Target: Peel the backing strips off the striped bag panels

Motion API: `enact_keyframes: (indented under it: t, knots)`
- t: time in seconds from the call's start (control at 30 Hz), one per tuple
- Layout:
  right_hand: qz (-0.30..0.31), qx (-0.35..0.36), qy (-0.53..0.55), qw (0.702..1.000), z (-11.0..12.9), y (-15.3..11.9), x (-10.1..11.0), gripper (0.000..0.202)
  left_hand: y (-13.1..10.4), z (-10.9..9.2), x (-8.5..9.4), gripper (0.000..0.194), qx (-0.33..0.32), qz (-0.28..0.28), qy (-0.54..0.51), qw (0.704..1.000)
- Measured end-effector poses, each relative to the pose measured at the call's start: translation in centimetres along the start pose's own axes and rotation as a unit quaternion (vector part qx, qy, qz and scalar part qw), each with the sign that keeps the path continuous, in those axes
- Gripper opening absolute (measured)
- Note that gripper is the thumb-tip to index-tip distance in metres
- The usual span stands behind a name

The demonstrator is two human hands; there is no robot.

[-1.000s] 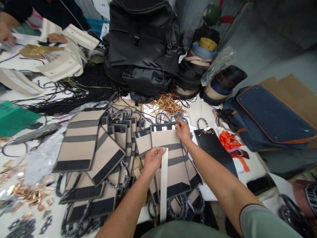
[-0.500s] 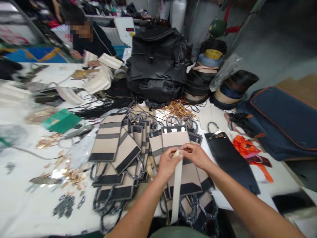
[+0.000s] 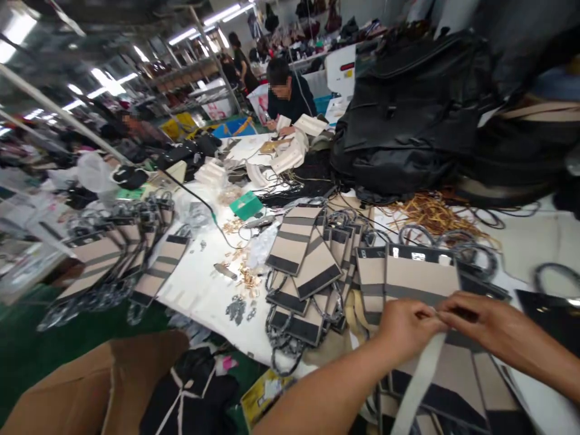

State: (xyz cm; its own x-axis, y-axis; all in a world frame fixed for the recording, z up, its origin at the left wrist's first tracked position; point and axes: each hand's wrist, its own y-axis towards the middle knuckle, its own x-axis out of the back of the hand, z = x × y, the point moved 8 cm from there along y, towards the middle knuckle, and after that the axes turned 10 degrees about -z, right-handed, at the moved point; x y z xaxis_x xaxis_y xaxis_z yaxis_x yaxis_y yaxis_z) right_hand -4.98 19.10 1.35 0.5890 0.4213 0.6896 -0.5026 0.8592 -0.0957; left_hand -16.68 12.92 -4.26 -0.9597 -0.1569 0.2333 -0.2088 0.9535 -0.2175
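My left hand [image 3: 405,329] pinches the upper end of a pale cream strip of tape [image 3: 421,380], which hangs down toward me. Close against it, my right hand [image 3: 478,317] has its thumb and fingers pressed together at the same end. Both hands are over a stack of flat beige panels [image 3: 421,275] with dark bands and looped, plastic-wrapped handles. Left of them lies a second pile of such panels [image 3: 294,241], some tilted across others. A coil of yellowish tape [image 3: 357,311] sits between the piles.
A large black backpack [image 3: 408,121] stands behind the piles, with tangled brown cords [image 3: 421,214] before it. Small gold metal pieces [image 3: 249,278] and a green box [image 3: 246,205] lie leftward. A cardboard box [image 3: 99,380] is on the floor. Another person [image 3: 290,93] works across the table.
My view has swung left, so the table and hands appear farther right, and more of the workshop shows. Both hands still hold the top end of the tape.
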Motion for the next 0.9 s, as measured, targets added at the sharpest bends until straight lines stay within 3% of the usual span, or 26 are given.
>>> enact_keyframes:
  t: [0.13,0.23,0.37,0.47,0.53,0.63,0.77,0.9]
  knots:
    - [0.011,0.059,-0.112,0.992,2.9,1.0,0.5,0.011,0.7,-2.4,1.5,0.013,-0.106,-0.022,0.083,0.991]
    - [-0.003,0.070,-0.145,0.987,3.1,2.3,0.2,0.009,2.2,-2.4,2.3,0.015,-0.142,-0.035,0.134,0.980]
    - [-0.048,0.081,-0.168,0.981,2.1,3.9,-0.4,0.010,2.9,-2.4,2.8,0.021,-0.173,-0.043,0.157,0.971]
    - [-0.123,0.021,-0.108,0.986,-0.8,6.1,0.2,0.014,2.9,-2.4,2.2,0.023,-0.189,-0.016,0.130,0.973]
    - [-0.175,-0.056,-0.013,0.983,-4.0,8.1,0.7,0.018,3.1,-1.3,1.5,0.023,-0.166,0.003,0.095,0.982]
    - [-0.215,-0.128,0.079,0.965,-8.0,10.8,0.2,0.022,4.1,2.2,1.1,0.021,-0.068,-0.002,0.035,0.997]
    - [-0.233,-0.158,0.003,0.959,-9.9,12.2,-1.2,0.019,5.2,6.2,1.0,0.025,0.029,-0.012,-0.033,0.999]
    - [-0.289,-0.156,-0.101,0.939,-9.5,11.5,-1.3,0.019,5.8,7.0,1.4,0.029,0.070,-0.016,-0.062,0.996]
